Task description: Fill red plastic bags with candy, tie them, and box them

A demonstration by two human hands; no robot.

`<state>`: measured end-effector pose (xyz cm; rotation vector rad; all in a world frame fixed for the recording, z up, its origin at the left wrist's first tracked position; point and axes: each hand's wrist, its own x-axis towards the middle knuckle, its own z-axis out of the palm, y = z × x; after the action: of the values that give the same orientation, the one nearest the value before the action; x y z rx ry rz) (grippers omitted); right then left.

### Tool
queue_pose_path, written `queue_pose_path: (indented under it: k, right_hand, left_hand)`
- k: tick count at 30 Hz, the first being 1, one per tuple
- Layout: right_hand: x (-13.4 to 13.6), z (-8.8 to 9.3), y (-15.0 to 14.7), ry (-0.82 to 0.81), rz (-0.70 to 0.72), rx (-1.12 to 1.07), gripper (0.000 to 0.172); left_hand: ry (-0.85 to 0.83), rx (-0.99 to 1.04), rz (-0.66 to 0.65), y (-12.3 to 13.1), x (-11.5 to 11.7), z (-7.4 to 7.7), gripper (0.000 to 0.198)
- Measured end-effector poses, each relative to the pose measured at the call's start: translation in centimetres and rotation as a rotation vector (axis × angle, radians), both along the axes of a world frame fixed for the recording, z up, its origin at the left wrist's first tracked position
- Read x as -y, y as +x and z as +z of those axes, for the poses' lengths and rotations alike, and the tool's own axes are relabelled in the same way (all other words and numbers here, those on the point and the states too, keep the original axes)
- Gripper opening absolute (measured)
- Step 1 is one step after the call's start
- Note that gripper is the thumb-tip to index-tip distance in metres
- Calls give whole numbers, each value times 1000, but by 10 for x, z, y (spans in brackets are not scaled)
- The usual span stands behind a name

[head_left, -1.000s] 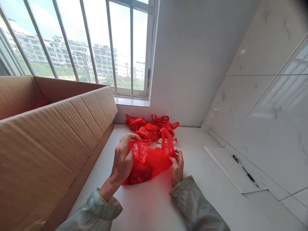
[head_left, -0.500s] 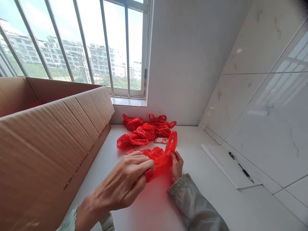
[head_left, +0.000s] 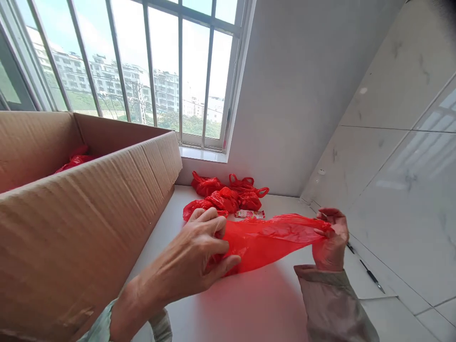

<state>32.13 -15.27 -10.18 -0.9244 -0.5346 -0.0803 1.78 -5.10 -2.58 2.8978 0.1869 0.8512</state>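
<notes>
**Red plastic bag [head_left: 267, 243] stretched across the lower middle**

From where I stand, one end of the bag goes out of sight behind the left hand [head_left: 199, 251]; its thumb stands apart from the bent fingers, and I can't tell whether they grip. The right hand [head_left: 332, 240], right of centre, has its fingers closed on the other, gathered end. The cardboard box [head_left: 124, 199] is cut off by the left edge, and its near wall hides most of the red plastic [head_left: 76, 160] inside. Just below centre, red bags [head_left: 228, 199] overlap on the white desk [head_left: 242, 308], too tangled to count surely. Otherwise I count one box, one printed packet [head_left: 250, 214] just in front of that heap, and one black pen [head_left: 372, 277] at lower right.
</notes>
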Motion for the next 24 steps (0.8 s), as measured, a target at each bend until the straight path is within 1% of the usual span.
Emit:
queue_pose_path:
  k: [1, 2, 3, 4, 5, 6, 7, 8, 9, 10, 11, 12, 13, 15, 16, 18, 20, 21, 23, 24]
  right_hand:
    - [10, 15, 0, -76, 88, 144, 41]
    - [18, 28, -1, -235, 183, 274, 43]
    - [26, 40, -2, -442, 285, 395, 47]
    - [32, 50, -5, -638, 342, 513, 50]
    - [38, 58, -9, -793, 362, 615, 53]
    - [43, 65, -15, -890, 363, 702, 56]
    - [48, 72, -22, -902, 343, 760, 59]
    - [53, 77, -31, -845, 331, 800, 60]
    - [58, 82, -42, -747, 343, 813, 57]
    - [61, 87, -53, -615, 350, 804, 50]
    - [62, 91, -65, -526, 394, 843, 38]
    - [61, 94, -75, -506, 418, 922, 30]
    - [57, 95, -83, -540, 461, 1014, 29]
    - [42, 93, -93, -644, 555, 1218, 34]
    - [32, 88, -94, -716, 570, 1271, 36]
    - [12, 75, -91, -858, 556, 1318, 43]
    - [-3, 59, -85, -1003, 489, 1316, 44]
    - [-8, 52, -82, -1074, 439, 1312, 40]
    - [-14, 39, -76, -1196, 296, 1295, 23]
    - [-16, 34, -74, -1238, 226, 1296, 25]
  left_hand:
    - [-11, 5, 0, 0, 0, -1, 42]
    - [-22, 5, 4, -1, 0, -2, 41]
    - [-30, 1, 3, -2, 0, -3, 39]
    - [-34, -7, 1, -3, 0, -3, 36]
    - [-35, -20, 0, -4, 0, -3, 33]
    - [-36, -34, -1, -4, 1, -2, 31]
    - [-38, -49, -4, -5, 1, -2, 29]
    - [-42, -62, -11, -5, 2, -1, 28]
    - [-43, -72, -20, -5, 3, -1, 27]
    - [-42, -79, -28, -4, 4, -1, 26]
    - [-36, -80, -37, -4, 5, -1, 25]
    - [-28, -80, -44, -3, 7, 0, 25]
    - [-20, -83, -49, -2, 8, 0, 25]
    - [-11, -92, -55, 0, 9, 0, 25]
    - [-10, -97, -60, 0, 10, 1, 25]
    - [-9, -102, -77, 1, 12, 3, 25]
    - [-11, -111, -93, 0, 15, 6, 25]
    - [-13, -121, -99, 0, 16, 6, 25]
    - [-17, -132, -105, -1, 20, 5, 25]
    - [-20, -110, -99, -2, 22, 3, 25]
